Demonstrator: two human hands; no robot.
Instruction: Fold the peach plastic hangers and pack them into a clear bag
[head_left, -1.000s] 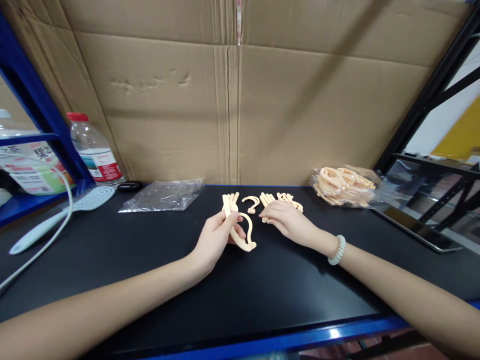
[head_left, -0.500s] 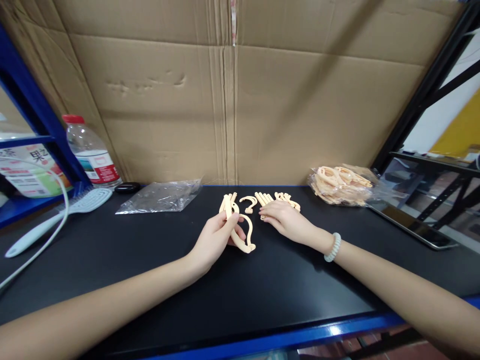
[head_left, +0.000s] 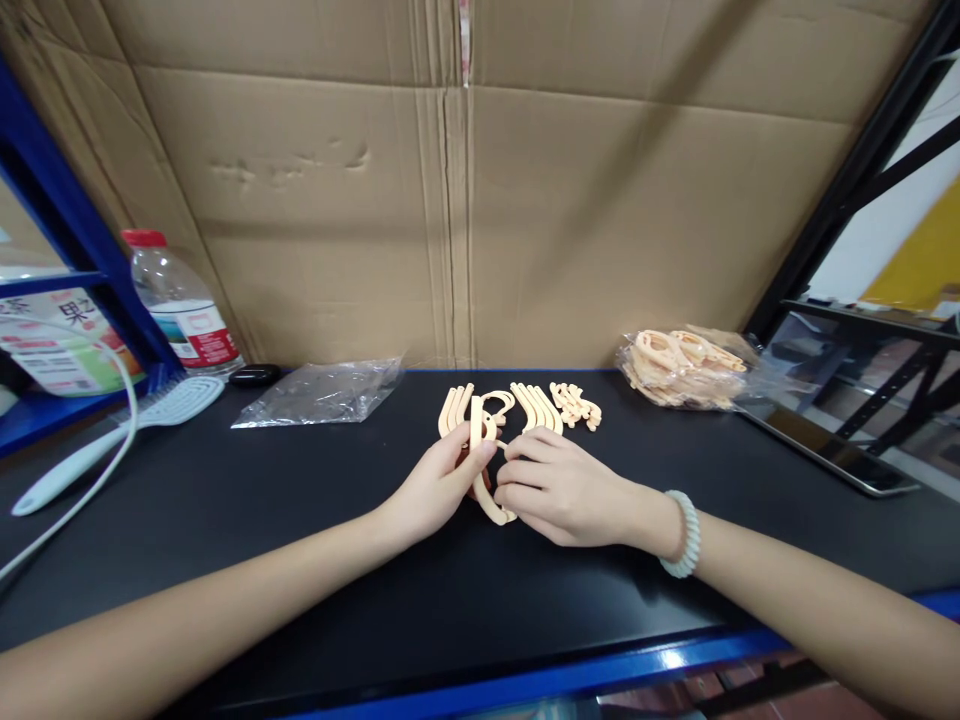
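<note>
My left hand [head_left: 439,480] is closed around a cream plastic hanger part [head_left: 490,500], a curved arm with a rounded loop. It is held tilted, a little above the black tabletop. My right hand [head_left: 559,487] meets it from the right, its fingers bent and pinched at the part's side; the fingertips are partly hidden. Just beyond the hands lie a row of curved hanger arms [head_left: 541,405] on the right and a smaller row of arms [head_left: 454,405] on the left. Between them is a hanger hook [head_left: 504,400], partly covered. Small cream pieces [head_left: 576,404] lie piled further right.
A clear bag of cream parts [head_left: 682,370] lies at the back right, beside a dark tablet [head_left: 825,450]. On the left are a flat clear bag [head_left: 319,392], a hairbrush [head_left: 120,440], a bottle [head_left: 184,310] and a black object [head_left: 255,375]. Cardboard [head_left: 337,250] stands behind.
My right hand has come from the right row of arms toward me and left, to the part in my left hand. That part has shifted slightly right and nearer.
</note>
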